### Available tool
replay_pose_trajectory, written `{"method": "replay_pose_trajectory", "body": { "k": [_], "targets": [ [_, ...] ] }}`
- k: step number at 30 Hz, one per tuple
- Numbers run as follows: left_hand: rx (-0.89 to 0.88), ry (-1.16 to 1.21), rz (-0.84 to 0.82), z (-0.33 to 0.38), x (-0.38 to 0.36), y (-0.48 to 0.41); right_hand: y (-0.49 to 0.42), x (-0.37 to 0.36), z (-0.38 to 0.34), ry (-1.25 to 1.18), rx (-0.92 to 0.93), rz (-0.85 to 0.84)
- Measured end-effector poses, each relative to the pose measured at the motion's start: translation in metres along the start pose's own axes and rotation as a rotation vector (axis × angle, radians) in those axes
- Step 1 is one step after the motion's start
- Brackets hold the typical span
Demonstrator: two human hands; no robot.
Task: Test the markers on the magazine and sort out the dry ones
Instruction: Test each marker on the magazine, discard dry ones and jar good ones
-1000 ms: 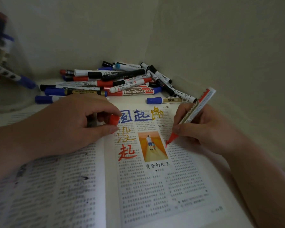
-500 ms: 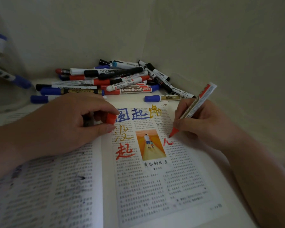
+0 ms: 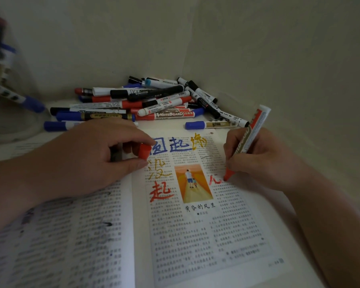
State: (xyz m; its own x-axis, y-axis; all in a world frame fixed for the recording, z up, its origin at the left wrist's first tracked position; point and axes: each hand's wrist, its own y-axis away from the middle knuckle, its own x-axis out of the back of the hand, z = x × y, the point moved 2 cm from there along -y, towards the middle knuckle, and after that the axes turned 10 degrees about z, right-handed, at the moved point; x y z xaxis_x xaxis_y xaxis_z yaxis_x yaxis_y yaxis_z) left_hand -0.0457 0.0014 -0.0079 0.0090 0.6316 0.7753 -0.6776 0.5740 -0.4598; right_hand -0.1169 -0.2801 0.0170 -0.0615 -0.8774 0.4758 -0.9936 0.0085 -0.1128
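Observation:
An open magazine [image 3: 191, 235] lies in front of me, its right page carrying blue, yellow and red scribbled characters. My right hand [image 3: 264, 156] grips an uncapped red whiteboard marker [image 3: 247, 142], tip down on the page beside fresh red strokes [image 3: 215, 180] to the right of the small picture. My left hand [image 3: 87, 161] rests on the left page and pinches the red cap [image 3: 144, 151] between thumb and fingers. A heap of capped markers [image 3: 154, 100] in red, blue and black lies behind the magazine in the corner.
A single blue-capped marker [image 3: 208, 125] lies apart from the heap, just above the magazine's top edge. A clear container [image 3: 6, 96] holding more markers stands blurred at the far left. Walls close the table at the back and right.
The red marker has drawn two red strokes to the right of the picture, where the page bore no ink a second ago. My left hand has stayed in place with the cap.

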Motion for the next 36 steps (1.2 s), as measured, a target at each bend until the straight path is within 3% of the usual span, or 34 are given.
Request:
{"method": "replay_pose_trajectory", "body": {
  "k": [3,7,11,13,16,20,25,31,34,36],
  "targets": [
    [0.008,0.028,-0.010,0.004,0.001,-0.001,0.002,-0.005,-0.002,-0.165,-0.030,-0.047],
    [0.044,0.075,-0.017,0.009,0.004,-0.002,-0.006,-0.011,-0.010,-0.450,-0.054,0.031],
    [0.166,0.182,-0.015,0.010,0.004,-0.002,-0.024,-0.022,-0.046,-0.297,-0.034,-0.059],
    [0.208,0.224,-0.026,0.011,0.005,-0.003,-0.033,-0.032,-0.074,-0.151,0.068,-0.148],
    [0.236,0.253,-0.031,0.012,0.007,-0.002,-0.049,-0.047,-0.102,0.037,0.240,-0.095],
    [0.247,0.262,-0.045,0.012,0.008,-0.001,-0.060,-0.066,-0.090,-0.100,0.271,-0.037],
    [0.221,0.247,-0.039,0.014,0.010,-0.003,-0.057,-0.071,-0.065,-0.004,0.306,-0.030],
    [0.194,0.152,-0.038,0.012,0.009,-0.002,-0.053,-0.080,-0.054,0.203,0.353,-0.141],
    [0.230,0.170,-0.041,0.010,0.009,-0.002,-0.052,-0.080,-0.054,0.051,0.371,-0.106],
    [0.247,0.192,-0.039,0.009,0.008,-0.001,-0.054,-0.074,-0.054,-0.116,0.408,0.014]
  ]
}}
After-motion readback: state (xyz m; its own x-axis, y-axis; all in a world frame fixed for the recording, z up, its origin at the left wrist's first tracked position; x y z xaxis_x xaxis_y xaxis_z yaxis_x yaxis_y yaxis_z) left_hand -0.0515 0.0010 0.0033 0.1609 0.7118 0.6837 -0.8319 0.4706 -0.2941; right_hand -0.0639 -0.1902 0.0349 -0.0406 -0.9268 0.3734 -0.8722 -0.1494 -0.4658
